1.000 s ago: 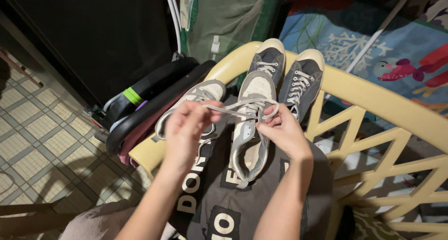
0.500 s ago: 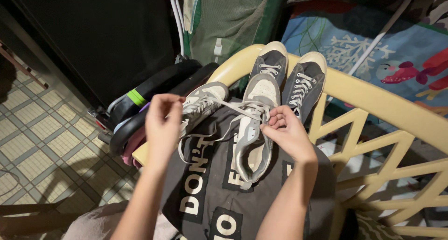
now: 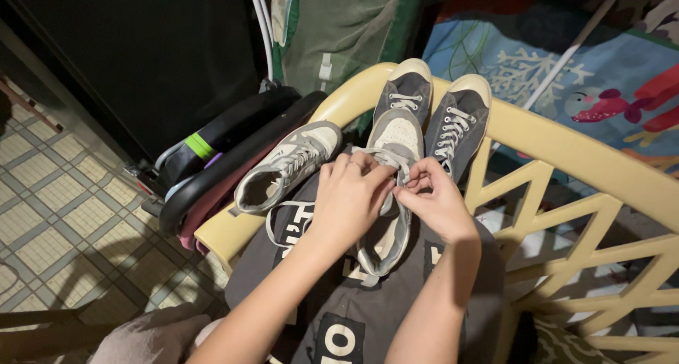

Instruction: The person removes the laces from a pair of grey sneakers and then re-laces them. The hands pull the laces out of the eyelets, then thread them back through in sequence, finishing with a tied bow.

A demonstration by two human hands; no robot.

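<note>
Both hands meet over the middle of a grey and white sneaker (image 3: pixel 387 194) that lies on a dark grey printed cloth (image 3: pixel 353 314) spread across a cream plastic chair (image 3: pixel 566 152). The left hand (image 3: pixel 348 198) is curled, knuckles up, with its fingertips gathered down on the pale laces (image 3: pixel 382 154) near the shoe's tongue; the right hand (image 3: pixel 437 203) faces it from the other side, thumb and forefinger pinched together on the same laces, so the two sets of fingertips almost touch. The sneaker points away from the person, its toe clear beyond the hands and its open heel showing below them, between the wrists. A loose loop of lace (image 3: pixel 279 215) trails to the left over the cloth. Just left of the left hand lies the matching sneaker (image 3: pixel 286 167), angled outward near the chair's edge. Beyond the hands, a pair of dark canvas shoes with cream toe caps (image 3: pixel 435 109) rests against the chair's back rail, toes up. Tiled floor (image 3: pixel 64 208) shows at the left.
</note>
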